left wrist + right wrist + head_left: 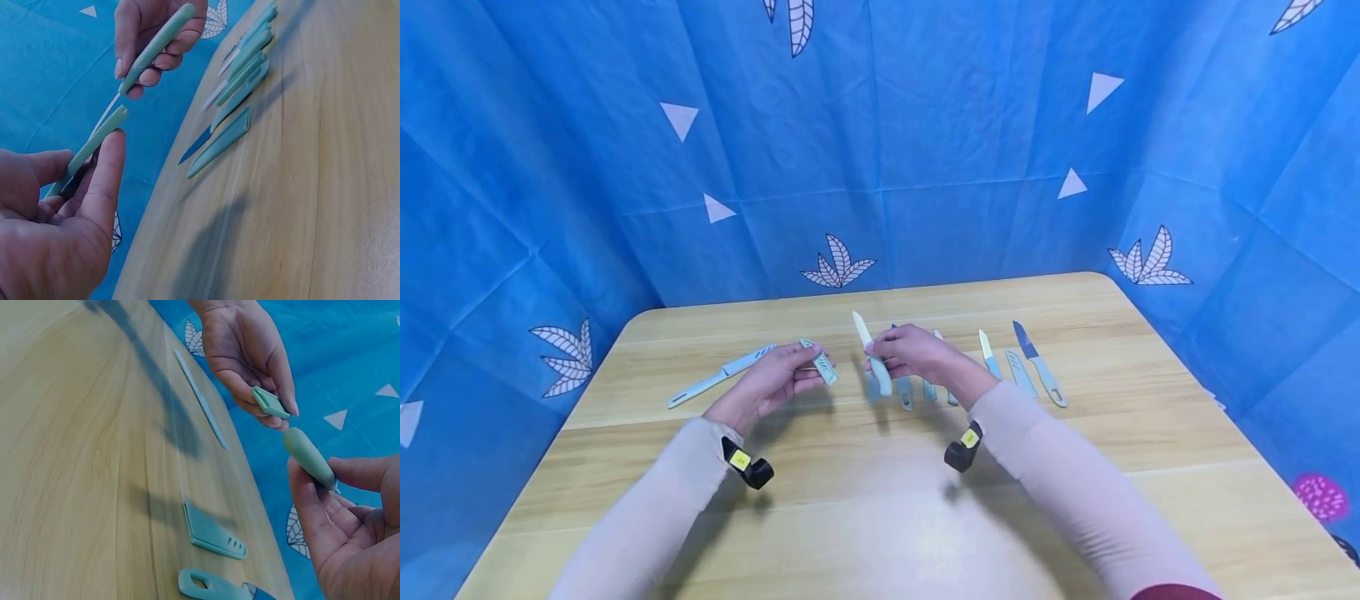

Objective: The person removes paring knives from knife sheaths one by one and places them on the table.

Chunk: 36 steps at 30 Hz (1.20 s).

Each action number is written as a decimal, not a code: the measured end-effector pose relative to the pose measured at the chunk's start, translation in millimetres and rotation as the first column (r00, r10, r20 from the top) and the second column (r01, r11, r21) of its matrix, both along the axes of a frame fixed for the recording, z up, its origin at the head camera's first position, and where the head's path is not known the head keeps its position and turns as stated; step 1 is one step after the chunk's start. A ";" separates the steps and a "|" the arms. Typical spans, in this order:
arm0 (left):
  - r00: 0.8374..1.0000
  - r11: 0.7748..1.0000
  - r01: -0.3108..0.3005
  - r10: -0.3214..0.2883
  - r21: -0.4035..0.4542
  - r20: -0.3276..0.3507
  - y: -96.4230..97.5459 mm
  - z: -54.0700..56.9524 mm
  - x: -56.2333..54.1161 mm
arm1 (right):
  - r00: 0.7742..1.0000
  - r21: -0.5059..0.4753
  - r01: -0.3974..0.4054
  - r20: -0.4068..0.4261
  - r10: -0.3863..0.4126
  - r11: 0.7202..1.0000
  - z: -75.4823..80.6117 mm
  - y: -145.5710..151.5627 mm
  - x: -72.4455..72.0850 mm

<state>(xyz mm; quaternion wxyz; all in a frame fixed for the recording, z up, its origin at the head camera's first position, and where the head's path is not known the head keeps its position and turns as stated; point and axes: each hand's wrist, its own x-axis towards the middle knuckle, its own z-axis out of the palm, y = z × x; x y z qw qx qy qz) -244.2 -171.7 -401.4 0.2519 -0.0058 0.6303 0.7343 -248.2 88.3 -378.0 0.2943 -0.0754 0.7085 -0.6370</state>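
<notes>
My left hand point(778, 377) holds a pale green knife sheath point(825, 367) with slots in its side, raised above the table. To its right, my right hand point(916, 353) grips a paring knife point(881, 381) by its pale green handle, its light blade pointing away from me. In the left wrist view the blade passes close to the sheath point(89, 147); whether they touch, I cannot tell. The right wrist view has the handle point(309, 457) between thumb and fingers, and the sheath point(270, 403) in the other hand beyond it.
A sheathed knife point(696, 389) lies on the wooden table point(880, 508) at the left. Right of centre are several knives and sheaths in a row, partly behind my right hand, including a dark-bladed knife point(1043, 371) and a loose sheath point(1021, 372). A blue curtain point(925, 167) hangs behind.
</notes>
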 end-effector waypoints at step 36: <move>0.995 0.989 0.104 -0.103 -0.109 0.018 -6.3 -5.9 -33.3 | 0.994 0.027 0.101 0.047 -0.102 0.995 -15.2 -28.4 -19.0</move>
